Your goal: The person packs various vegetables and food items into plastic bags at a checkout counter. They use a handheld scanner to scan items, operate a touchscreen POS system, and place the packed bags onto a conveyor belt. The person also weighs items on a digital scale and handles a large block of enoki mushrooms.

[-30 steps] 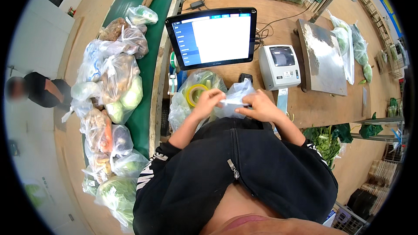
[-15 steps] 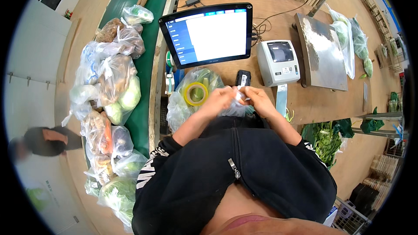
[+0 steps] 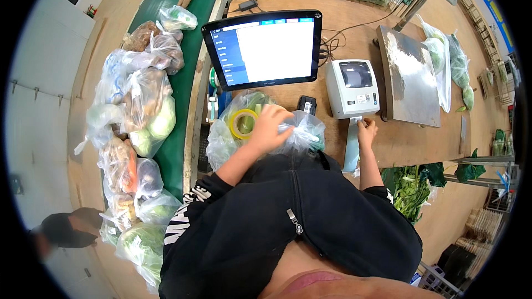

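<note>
Two hands in view, on diff jobs. R hand (image 3: pixel 367 132) is at the mouth of the label printer (image 3: pixel 353 91); from my end its grip looks pinched on the upper part of the pale label strip (image 3: pixel 352 148), rest of which runs down twd the near edge of the tabletop (image 3: pixel 402 141). L hand (image 3: pixel 269 130) is over/beside the clear bag (image 3: pixel 306 130), fingers spread, grip open AFAICT; can't confirm whether fingertips touch the plastic. Bag sits at the near edge, left of the printer, right up by the torso. Contents hard to make out, bluish-green tint.

Also close: yellow tape roll (image 3: pixel 233 124) on the bagged greens (image 3: pixel 237 104) nr the left corner, just beside L hand, and a small black device (image 3: pixel 307 105) beyond the bag.

Risks, my read:
- Pull angle. If R drags the strip sideways vs. the printer slot, it could tear off-line or skew the feed.
- Long tail. Strip hangs close to the body; if its back is sticky (can't tell), it could catch on a sleeve or fold onto itself.
- Bag loosely kept, if at all. W/ L open and the bag that nr the edge, a torso bump could roll it off.
- Crinkled film = poor label contact; a label on a crease would prob lift.
- L wrist could knock the tape roll off its soft perch.
</note>
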`<state>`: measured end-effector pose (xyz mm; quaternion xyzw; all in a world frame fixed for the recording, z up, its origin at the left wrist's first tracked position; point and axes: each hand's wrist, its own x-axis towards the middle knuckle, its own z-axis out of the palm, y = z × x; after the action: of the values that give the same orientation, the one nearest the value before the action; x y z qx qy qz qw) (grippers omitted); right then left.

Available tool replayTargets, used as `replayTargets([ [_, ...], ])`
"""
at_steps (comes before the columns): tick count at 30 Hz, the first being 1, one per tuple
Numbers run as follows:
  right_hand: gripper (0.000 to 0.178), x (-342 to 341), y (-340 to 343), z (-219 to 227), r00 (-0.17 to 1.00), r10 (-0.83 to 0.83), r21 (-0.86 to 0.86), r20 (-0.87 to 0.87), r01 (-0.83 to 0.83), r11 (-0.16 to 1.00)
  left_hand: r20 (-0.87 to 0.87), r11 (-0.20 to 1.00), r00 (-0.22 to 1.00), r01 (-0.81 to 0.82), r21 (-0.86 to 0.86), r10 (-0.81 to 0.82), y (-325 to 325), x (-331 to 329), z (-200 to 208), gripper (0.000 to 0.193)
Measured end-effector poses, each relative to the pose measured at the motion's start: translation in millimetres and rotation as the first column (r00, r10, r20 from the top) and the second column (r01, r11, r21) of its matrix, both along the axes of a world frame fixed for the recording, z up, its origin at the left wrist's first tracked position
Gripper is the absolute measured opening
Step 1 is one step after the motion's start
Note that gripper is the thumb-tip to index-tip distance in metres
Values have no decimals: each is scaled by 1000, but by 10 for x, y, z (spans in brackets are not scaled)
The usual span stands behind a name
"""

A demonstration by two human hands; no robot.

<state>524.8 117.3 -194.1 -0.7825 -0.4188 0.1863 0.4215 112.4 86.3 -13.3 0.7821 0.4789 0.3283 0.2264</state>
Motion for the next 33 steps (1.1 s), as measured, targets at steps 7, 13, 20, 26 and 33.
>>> replayTargets([
  [7,12,-246,369,-29,511,-166,-43,-843,242,969,-290,983,942,136,-123,-167,-214,302,-362,72],
  [13,17,-333,475,211,340,-321,-186,-884,376,908,-383,969,911,61,-241,-153,-230,300,-258,81],
  [20,18,-57,448,23,662,-253,-211,-706,144,967,-291,982,955,2,-188,-58,-209,362,-476,87],
  [26,14,-151,399,-275,766,-161,-199,-622,45,979,-303,993,953,-11,-115,-24,-240,288,-320,88],
  [33,23,-131,476,-152,574,-256,-199,-778,161,967,-281,994,960,-13,-107,-18,-237,320,-281,88],
])
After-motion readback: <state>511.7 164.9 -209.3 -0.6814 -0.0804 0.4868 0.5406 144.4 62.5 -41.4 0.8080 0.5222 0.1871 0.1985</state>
